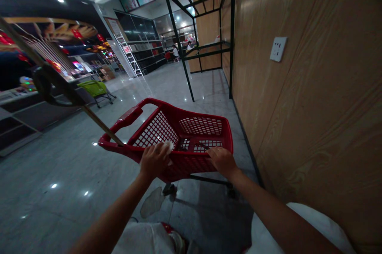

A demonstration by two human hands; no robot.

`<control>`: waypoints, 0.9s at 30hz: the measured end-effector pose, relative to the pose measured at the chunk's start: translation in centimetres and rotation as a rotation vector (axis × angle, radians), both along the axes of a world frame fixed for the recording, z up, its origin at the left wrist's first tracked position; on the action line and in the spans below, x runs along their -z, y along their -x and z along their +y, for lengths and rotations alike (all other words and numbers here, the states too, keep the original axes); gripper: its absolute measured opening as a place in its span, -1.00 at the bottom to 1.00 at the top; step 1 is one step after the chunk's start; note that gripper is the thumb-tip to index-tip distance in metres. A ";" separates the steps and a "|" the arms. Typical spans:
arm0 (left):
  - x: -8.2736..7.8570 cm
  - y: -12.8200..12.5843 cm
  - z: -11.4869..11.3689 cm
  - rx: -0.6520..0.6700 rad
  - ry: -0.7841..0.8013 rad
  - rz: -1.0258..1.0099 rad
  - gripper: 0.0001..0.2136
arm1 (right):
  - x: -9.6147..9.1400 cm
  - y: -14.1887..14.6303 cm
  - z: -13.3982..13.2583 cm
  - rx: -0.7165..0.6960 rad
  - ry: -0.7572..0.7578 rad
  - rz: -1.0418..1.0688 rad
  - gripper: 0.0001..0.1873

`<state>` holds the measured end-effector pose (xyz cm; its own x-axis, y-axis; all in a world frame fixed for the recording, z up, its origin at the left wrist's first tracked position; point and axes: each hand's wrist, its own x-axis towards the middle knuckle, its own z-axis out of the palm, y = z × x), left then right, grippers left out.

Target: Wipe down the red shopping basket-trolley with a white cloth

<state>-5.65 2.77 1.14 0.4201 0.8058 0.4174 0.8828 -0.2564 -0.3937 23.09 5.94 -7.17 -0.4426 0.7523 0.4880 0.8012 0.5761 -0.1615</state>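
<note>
A red plastic shopping cart (186, 164) stands side-on in front of me, with a lattice basket and a looped push handle (128, 118). My left hand (153, 160) is closed over the near rim, pinching a crumpled white wipe (169, 146) against it. Farther right along that rim, my right hand (222, 160) has its fingers wrapped over the edge near the basket's front corner. Small dark items on the basket floor are too dim to make out. A thin metal pole (100, 122) with a dark loop rises from the handle's near corner toward the upper left.
A wood-panelled wall (304, 98) with a socket plate (278, 49) runs close along the right. Ahead stands a dark metal frame (179, 35). A green cart (94, 88) is by the counter at left; a ladder (129, 55) leans near shelves. People sit far back.
</note>
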 end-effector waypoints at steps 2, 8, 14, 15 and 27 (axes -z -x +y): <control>1.5 -3.4 0.2 0.036 0.068 -0.031 -0.63 | 0.0 0.0 0.0 0.006 0.005 -0.001 -0.87; 2.6 -6.8 1.3 0.095 0.177 -0.007 -0.59 | 0.1 -0.8 1.2 -0.034 0.045 -0.022 -0.84; -2.3 2.2 1.4 0.040 0.025 0.096 -0.59 | -0.5 -3.1 3.9 -0.042 0.146 -0.004 -0.80; -3.0 3.4 1.3 0.030 -0.005 0.108 -0.57 | -0.7 -3.4 4.2 -0.032 0.159 0.007 -0.79; -0.9 -1.8 1.8 -0.030 -0.012 0.058 -0.65 | -3.0 2.0 3.4 -0.021 0.208 0.016 -0.74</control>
